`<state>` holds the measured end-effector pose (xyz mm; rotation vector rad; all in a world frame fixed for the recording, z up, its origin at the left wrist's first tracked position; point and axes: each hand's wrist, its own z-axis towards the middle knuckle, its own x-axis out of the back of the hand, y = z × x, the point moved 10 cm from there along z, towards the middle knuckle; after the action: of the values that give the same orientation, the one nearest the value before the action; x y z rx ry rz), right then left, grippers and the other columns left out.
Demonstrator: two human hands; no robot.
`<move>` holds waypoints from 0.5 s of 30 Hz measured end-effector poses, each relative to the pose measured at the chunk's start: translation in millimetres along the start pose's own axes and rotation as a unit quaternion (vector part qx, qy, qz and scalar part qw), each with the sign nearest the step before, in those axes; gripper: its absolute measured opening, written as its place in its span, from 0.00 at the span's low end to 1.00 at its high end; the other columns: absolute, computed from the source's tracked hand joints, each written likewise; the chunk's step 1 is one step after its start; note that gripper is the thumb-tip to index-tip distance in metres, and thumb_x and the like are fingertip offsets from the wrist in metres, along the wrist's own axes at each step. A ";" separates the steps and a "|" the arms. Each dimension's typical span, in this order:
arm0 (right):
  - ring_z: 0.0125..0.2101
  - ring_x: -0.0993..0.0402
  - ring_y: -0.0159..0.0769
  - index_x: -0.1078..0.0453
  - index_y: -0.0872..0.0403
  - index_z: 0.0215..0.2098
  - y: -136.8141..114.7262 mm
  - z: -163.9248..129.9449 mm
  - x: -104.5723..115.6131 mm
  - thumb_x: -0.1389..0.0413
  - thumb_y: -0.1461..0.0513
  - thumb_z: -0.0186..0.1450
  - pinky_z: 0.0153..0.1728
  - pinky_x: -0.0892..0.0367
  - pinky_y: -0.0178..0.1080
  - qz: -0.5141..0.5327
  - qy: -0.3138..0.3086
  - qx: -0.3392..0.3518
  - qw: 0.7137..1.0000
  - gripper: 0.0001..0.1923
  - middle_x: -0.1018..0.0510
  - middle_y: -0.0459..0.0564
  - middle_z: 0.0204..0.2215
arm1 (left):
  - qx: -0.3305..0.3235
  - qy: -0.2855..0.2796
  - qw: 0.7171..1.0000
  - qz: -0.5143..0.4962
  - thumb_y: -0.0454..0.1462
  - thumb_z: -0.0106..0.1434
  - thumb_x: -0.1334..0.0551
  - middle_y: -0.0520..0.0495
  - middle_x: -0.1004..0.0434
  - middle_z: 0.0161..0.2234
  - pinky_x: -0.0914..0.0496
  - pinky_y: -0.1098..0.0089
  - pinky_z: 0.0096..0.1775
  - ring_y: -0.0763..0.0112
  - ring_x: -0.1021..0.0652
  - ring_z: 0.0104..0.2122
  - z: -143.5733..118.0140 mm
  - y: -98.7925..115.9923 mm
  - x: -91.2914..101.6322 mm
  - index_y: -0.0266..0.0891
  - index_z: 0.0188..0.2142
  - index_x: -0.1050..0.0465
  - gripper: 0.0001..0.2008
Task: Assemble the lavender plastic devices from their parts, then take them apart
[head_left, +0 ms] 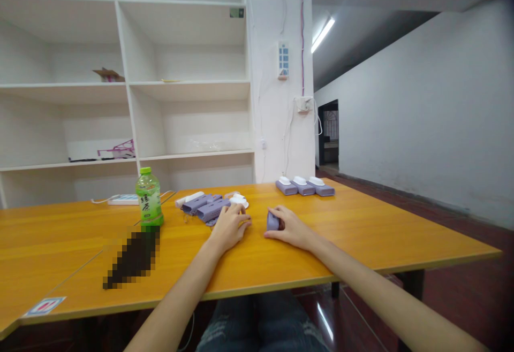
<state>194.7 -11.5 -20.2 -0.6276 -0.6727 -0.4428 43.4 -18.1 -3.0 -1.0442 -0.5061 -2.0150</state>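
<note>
My right hand (292, 227) grips a small purple-grey plastic case (272, 221), with fingers on its top and thumb low at the near side. The case stands on end on the orange wooden table. My left hand (230, 227) rests to its left, fingers curved and apart, with nothing visible between them. Just beyond that hand lies a pile of hollow purple-grey cases (211, 210) with perforated sides. White rounded pieces (240, 200) sit at the pile's right end, partly behind my left fingers. Whether those fingers touch them I cannot tell.
Three purple cases with white tops (305, 186) stand in a row at the table's far edge. A green-labelled bottle (149, 197) stands left, beside a pixelated dark patch (134, 255). A white power strip (123, 200) lies behind it. White shelves (193, 82) rise beyond.
</note>
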 end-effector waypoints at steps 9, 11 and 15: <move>0.46 0.24 0.42 0.37 0.52 0.61 2.5 2.9 -0.3 0.35 0.60 0.60 0.47 0.25 0.46 0.056 0.047 -0.002 0.997 0.32 0.32 0.58 0.56 | 0.000 0.043 0.998 0.039 0.32 0.69 0.50 0.37 0.33 0.57 0.39 0.52 0.55 0.53 0.34 0.57 0.5 18.7 12.3 0.42 0.59 0.37 0.20; 0.42 0.22 0.39 0.34 0.52 0.58 0.9 1.8 1.7 0.41 0.66 0.62 0.43 0.23 0.42 0.066 0.048 0.005 0.997 0.26 0.27 0.55 0.52 | -0.070 0.016 0.997 0.023 0.36 0.70 0.48 0.42 0.33 0.58 0.39 0.57 0.58 0.58 0.34 0.58 -1.9 45.8 13.5 0.46 0.59 0.37 0.19; 0.47 0.23 0.39 0.28 0.53 0.50 -2.1 1.7 3.3 0.49 0.75 0.59 0.50 0.27 0.43 0.054 0.046 0.021 0.997 0.24 0.20 0.52 0.47 | -0.169 -0.042 0.985 -0.006 0.40 0.67 0.43 0.49 0.29 0.58 0.40 0.63 0.60 0.63 0.31 0.57 -6.0 80.0 4.6 0.51 0.58 0.34 0.19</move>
<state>195.1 -12.5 -16.1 -0.5980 -0.5556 -0.3542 102.6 -72.5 -3.5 -1.3362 -0.2170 -2.1204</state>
